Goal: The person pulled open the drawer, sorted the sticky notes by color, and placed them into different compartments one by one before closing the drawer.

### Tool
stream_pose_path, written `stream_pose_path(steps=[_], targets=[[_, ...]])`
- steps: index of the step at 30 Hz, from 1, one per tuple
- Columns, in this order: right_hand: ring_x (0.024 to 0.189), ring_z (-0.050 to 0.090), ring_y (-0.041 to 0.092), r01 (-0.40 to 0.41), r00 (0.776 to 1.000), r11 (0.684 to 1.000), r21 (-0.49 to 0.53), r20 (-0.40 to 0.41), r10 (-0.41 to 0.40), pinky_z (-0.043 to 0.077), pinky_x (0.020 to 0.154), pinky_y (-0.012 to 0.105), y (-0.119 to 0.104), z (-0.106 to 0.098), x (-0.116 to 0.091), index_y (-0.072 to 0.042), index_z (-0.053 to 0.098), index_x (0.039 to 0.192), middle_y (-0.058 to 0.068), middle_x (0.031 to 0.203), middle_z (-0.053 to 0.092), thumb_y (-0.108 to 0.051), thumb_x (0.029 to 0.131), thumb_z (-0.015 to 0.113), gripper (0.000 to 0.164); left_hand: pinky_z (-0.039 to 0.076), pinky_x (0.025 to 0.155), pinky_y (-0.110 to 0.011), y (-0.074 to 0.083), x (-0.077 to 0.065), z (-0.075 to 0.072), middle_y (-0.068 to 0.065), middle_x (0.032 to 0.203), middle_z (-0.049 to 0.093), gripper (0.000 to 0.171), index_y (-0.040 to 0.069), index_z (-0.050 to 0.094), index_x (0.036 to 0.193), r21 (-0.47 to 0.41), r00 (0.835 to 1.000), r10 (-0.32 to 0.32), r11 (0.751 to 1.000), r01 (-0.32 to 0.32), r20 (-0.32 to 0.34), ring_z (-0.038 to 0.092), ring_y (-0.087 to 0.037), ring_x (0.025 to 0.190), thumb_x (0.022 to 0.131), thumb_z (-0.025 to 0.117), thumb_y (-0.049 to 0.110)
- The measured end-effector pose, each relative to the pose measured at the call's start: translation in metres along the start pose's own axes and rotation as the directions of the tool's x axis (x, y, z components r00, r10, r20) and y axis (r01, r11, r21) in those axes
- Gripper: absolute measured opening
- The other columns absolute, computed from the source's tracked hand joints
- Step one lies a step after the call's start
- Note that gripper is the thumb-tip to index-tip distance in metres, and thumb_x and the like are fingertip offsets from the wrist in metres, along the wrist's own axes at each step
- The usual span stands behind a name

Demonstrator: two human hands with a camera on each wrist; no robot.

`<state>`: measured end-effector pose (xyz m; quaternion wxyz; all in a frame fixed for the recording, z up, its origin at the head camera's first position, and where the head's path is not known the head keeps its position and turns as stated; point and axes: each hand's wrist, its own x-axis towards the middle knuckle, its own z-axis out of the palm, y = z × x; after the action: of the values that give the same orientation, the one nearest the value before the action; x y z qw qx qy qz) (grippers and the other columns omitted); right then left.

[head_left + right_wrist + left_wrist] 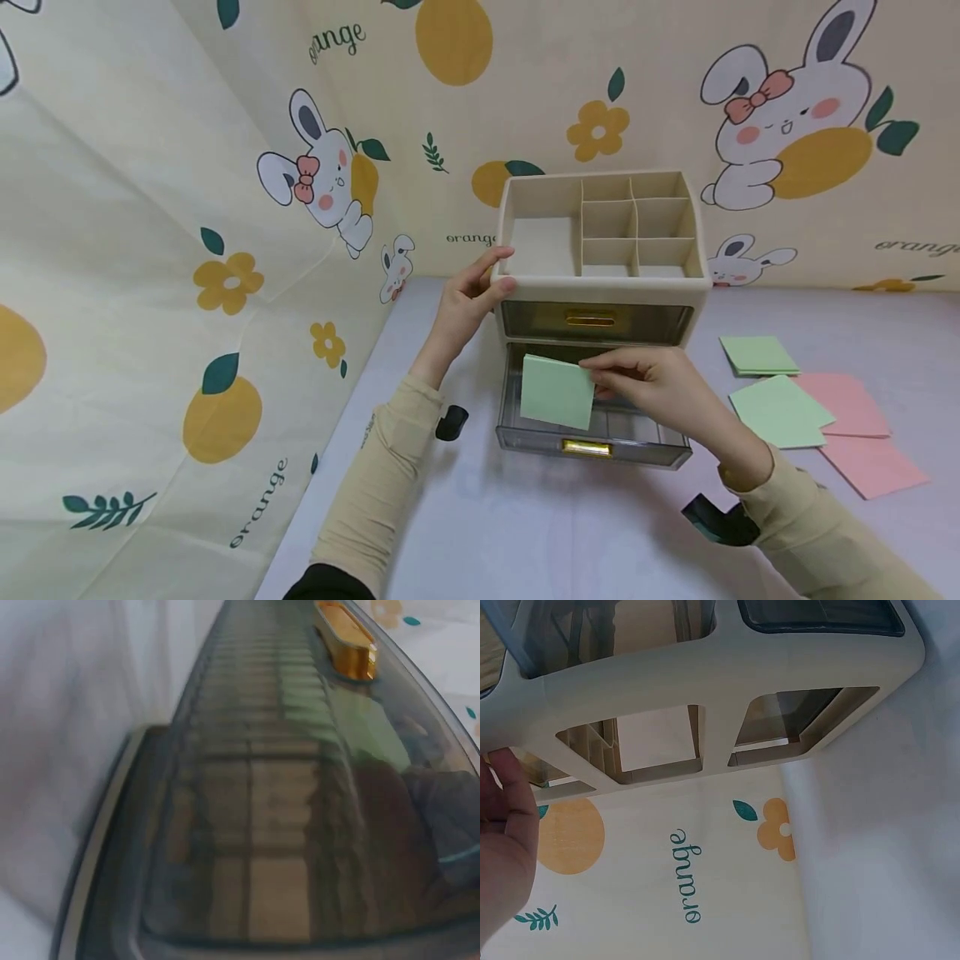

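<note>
Desk organiser (603,284), cream, one, standing at the centre of the frame on a pale bench (480,542); divided compartments on top, upper drawer (525,322) closed, lower drawer (525,440) smoky clear, gold-handled, pulled out. Left hand (474,296), left of centre: thumb and fingers gripping the organiser's left edge, apparently steadying it. Right hand (648,383), right of centre: finger and thumb pinching the right edge of a green note pad (557,393), which is tilted over the lower drawer. Right side of the frame: further green notes (757,354) beside and partly over pink notes (843,404), lying on the bench. Step in hand, by judgement: stowing the green pad in the lower drawer; next move calls for lowering it flat inside, clear of the front wall, then releasing the pinch
</note>
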<state>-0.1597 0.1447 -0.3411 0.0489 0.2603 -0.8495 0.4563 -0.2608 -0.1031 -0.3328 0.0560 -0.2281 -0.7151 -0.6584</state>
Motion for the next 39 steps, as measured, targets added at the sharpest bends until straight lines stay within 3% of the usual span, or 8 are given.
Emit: stream_pose_path(steps=[6,15,19,27,39], targets=[[0.071,0.069,0.01,-0.128,0.989,0.991,0.026,0.071,0.126,0.054,0.064,0.023,-0.001,0.011,0.005,-0.01,0.072,0.095,0.007,0.089,0.072,-0.009,0.087,0.065,0.011,0.035,0.061,-0.024,0.0,0.0,0.001,0.0,0.082,0.055,0.089,0.014,0.054,0.129,0.01,1.0,-0.003,1.0,0.003,-0.003,0.046,-0.012,0.072,0.063,0.065,0.073],[0.064,0.062,0.006,-0.176,0.98,0.975,-0.135,0.069,0.187,0.048,0.061,0.022,-0.002,0.02,0.011,-0.014,0.072,0.088,0.0,0.073,0.07,-0.017,0.085,0.068,0.006,0.035,0.061,-0.024,-0.001,-0.001,0.0,-0.001,0.08,0.055,0.09,0.014,0.054,0.128,0.011,1.0,-0.005,1.0,0.006,-0.01,0.045,-0.012,0.071,0.062,0.065,0.074],[0.063,0.062,0.006,-0.165,0.979,0.97,-0.18,0.089,0.183,0.047,0.062,0.022,0.0,0.021,0.011,-0.012,0.072,0.09,0.0,0.073,0.071,-0.015,0.085,0.068,0.008,0.035,0.061,-0.025,-0.001,-0.001,0.0,-0.002,0.082,0.055,0.09,0.015,0.054,0.128,0.024,1.0,-0.01,1.0,0.011,-0.015,0.046,-0.013,0.072,0.061,0.064,0.075],[0.065,0.054,0.004,-0.108,0.992,0.968,-0.228,0.041,0.121,0.043,0.058,0.021,-0.001,0.02,0.01,-0.012,0.073,0.09,-0.002,0.08,0.07,-0.015,0.083,0.069,0.008,0.036,0.062,-0.025,0.0,-0.002,0.001,-0.003,0.085,0.054,0.089,0.018,0.054,0.128,0.042,1.0,-0.019,0.999,0.019,-0.009,0.047,-0.014,0.075,0.062,0.063,0.076],[0.076,0.058,0.007,-0.141,0.989,0.975,-0.171,0.014,0.146,0.047,0.066,0.021,-0.004,0.014,0.006,-0.017,0.073,0.093,-0.003,0.091,0.07,-0.022,0.085,0.069,0.01,0.037,0.064,-0.027,-0.001,-0.002,0.001,-0.006,0.09,0.057,0.09,0.019,0.054,0.129,0.047,1.0,-0.03,0.998,0.03,-0.009,0.048,-0.014,0.077,0.061,0.063,0.077]])
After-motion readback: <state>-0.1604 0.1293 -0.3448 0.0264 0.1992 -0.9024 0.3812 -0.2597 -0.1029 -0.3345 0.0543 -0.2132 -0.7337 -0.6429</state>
